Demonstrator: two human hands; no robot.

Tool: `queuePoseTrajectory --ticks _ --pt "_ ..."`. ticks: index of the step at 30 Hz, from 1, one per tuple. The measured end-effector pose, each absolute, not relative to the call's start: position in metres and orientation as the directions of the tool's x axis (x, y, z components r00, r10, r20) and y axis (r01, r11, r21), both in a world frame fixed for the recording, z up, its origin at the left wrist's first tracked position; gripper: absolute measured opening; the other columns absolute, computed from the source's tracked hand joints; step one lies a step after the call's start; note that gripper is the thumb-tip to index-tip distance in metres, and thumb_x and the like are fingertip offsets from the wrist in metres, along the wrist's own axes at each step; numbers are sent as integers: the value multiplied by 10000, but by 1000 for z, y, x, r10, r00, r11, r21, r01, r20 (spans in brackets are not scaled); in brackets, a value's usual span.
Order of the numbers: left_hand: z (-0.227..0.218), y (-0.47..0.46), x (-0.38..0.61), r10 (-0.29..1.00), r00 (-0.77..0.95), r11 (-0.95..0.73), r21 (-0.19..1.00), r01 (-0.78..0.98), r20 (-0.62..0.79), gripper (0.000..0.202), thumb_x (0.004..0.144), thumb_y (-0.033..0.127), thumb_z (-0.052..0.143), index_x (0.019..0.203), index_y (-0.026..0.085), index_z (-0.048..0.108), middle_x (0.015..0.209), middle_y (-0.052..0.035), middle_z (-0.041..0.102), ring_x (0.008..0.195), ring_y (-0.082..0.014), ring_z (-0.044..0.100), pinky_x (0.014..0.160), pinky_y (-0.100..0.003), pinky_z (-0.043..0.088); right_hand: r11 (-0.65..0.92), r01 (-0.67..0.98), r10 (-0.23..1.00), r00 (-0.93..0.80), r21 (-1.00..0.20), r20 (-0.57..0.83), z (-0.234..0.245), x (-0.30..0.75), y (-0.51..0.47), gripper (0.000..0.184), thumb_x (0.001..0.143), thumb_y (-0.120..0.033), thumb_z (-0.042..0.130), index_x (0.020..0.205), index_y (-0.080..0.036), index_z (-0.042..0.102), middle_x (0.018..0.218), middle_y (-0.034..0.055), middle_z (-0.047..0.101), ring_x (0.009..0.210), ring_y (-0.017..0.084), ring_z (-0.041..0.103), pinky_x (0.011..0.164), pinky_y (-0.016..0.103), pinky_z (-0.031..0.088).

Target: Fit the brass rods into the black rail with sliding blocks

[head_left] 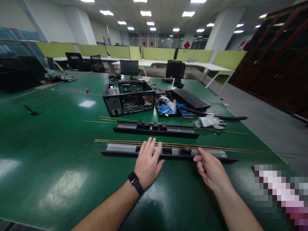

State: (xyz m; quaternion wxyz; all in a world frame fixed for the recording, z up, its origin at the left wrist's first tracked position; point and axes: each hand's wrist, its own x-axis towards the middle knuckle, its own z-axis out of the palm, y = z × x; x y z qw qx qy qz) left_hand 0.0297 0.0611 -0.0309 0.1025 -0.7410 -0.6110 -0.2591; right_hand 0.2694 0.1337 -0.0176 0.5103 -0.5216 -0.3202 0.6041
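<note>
My left hand (148,160), with a black watch at the wrist, lies palm down with its fingers spread. Its fingertips rest on or just above several thin brass-coloured rods (125,141). The rods run lengthwise over a black channel (134,154) with a pale inner strip and small black blocks (167,149) in it. My right hand (210,165) is at the channel's right part, fingers loosely bent and the index fingertip by the rods. No held thing shows in it. Behind lies a second black channel (156,131) with several black blocks (147,125) and more thin rods.
An open black computer case (130,99) stands further back on the green table (60,144). Right of it are a black tray with gloves (168,106), a dark flat panel (191,98), a black tube (228,118) and white gloves (210,121). The table's edge is at the right.
</note>
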Motion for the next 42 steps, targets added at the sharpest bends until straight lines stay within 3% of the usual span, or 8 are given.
queuePoseTrajectory --ticks 3,8,13,19,24,29,34,42 --pt "-31 61 29 852 121 -236 167 957 509 613 906 312 589 1468 161 398 1564 -156 339 1485 -312 223 1193 -534 258 -231 -314 953 119 -921 -280 -18 271 134 364 691 -425 821 815 -169 593 609 -2 614 311 43 375 222 130 194" --pt "-31 60 28 850 138 -251 161 954 508 610 913 314 577 1471 150 393 1556 -167 350 1489 -310 210 1195 -530 252 -290 -265 953 7 -920 -302 -14 267 132 373 710 -445 812 833 -156 609 634 16 632 303 36 362 222 132 180" --pt "-30 59 28 851 146 -257 158 953 504 620 905 311 586 1472 149 392 1555 -172 349 1486 -314 218 1193 -535 250 -220 -317 956 118 -922 -268 -14 269 133 359 714 -436 804 818 -164 594 611 0 618 309 43 368 223 134 200" --pt "-30 59 28 847 139 -258 168 951 513 612 909 307 581 1470 156 392 1551 -167 359 1488 -310 213 1193 -538 253 -271 -245 960 6 -931 -281 -15 267 133 371 726 -445 800 854 -140 632 635 19 634 310 35 361 229 129 176" --pt "-31 60 28 843 138 -259 169 951 520 620 905 306 585 1474 163 383 1548 -166 365 1484 -314 225 1183 -550 271 -232 -312 956 102 -921 -276 -13 267 132 359 712 -430 804 837 -156 609 609 5 617 309 42 368 225 131 188" --pt "-29 59 29 848 139 -254 162 954 511 607 906 302 583 1466 156 398 1546 -167 368 1481 -316 233 1186 -546 263 -276 -267 960 -23 -923 -280 -12 265 130 367 701 -428 824 831 -163 606 631 0 622 309 28 355 230 123 182" --pt "-27 59 29 846 139 -252 156 955 515 602 905 305 586 1458 145 410 1533 -174 385 1475 -316 250 1186 -537 266 -217 -276 969 58 -936 -241 -17 267 131 382 708 -451 815 851 -175 593 624 -8 619 317 36 378 232 119 190" --pt "-29 60 29 844 133 -253 167 953 519 625 891 298 602 1465 163 396 1538 -163 382 1479 -314 241 1180 -546 275 -222 -220 974 -5 -950 -226 -15 263 130 379 718 -458 808 846 -169 599 631 -14 613 312 31 369 229 122 189"
